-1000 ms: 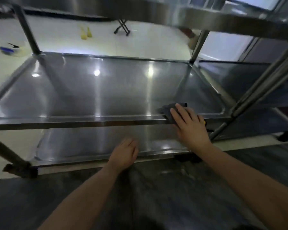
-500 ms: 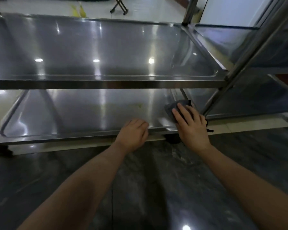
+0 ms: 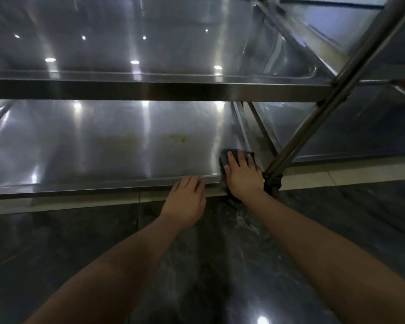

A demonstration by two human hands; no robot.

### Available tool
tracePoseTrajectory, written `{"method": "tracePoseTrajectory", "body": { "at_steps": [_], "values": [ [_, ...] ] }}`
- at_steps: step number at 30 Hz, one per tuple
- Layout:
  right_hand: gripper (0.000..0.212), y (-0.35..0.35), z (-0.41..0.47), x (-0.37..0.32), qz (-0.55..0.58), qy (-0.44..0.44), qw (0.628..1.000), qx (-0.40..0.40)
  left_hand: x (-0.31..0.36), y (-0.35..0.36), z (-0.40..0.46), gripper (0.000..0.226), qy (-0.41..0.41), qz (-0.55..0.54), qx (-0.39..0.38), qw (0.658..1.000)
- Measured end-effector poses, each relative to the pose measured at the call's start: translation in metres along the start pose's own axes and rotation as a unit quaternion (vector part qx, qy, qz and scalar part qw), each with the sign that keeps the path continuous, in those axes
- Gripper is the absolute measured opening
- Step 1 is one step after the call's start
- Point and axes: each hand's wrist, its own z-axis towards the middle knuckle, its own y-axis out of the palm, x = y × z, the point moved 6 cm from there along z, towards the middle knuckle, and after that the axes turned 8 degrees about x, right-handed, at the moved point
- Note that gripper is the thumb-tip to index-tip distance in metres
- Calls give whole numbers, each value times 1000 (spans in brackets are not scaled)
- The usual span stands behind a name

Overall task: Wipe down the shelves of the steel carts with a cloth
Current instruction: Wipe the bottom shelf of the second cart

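- Lower shelf (image 3: 103,146): brushed steel, smooth and glossy, mirroring ceiling lights as bright streaks; a faint yellowish smear dulls a patch near the middle.
- Upper shelf (image 3: 150,38): the same polished steel, its front edge a darker satin band.
- Cart post (image 3: 337,90): round steel tube, shiny.
- Cloth (image 3: 225,157): dark grey fabric, matt and soft-looking.
- Floor (image 3: 220,265): dark marbled stone tile, glossy, with pale veining; beside it a strip of lighter tile (image 3: 80,204), less reflective.
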Motion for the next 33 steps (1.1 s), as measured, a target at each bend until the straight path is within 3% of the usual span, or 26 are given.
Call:
{"method": "tracePoseTrajectory", "body": {
  "at_steps": [4, 9, 12, 14, 16, 21, 27, 33],
  "values": [
    [57, 8, 55, 2, 19, 23, 999, -44, -1, 7, -3, 52, -2, -8, 45, 999],
    [58, 5, 126, -1, 35, 19, 999, -2, -5, 14, -5, 50, 4, -5, 69, 998],
    [74, 6, 156, -9, 30, -1, 999, 18, -2, 12, -4, 50, -6, -9, 64, 998],
    [59, 5, 163, -25, 44, -10, 999, 20, 1, 10, -4, 51, -11, -10, 64, 998],
    [56, 0, 166, -39, 49, -33, 998, 22, 3, 9, -5, 51, -8, -3, 54, 998],
    [59, 5, 147, -36, 27, -61, 998, 4, 3, 1, -3, 55, -10, 24, 15, 1000],
    [58, 2, 73, -28, 20, -62, 998, -22, -2, -6, -1, 57, 11, 32, -96, 995],
    [52, 0, 4, -13, -2, -117, 993, 1, -17, -18, -19, 57, 75, 64, -72, 993]
  ]
}}
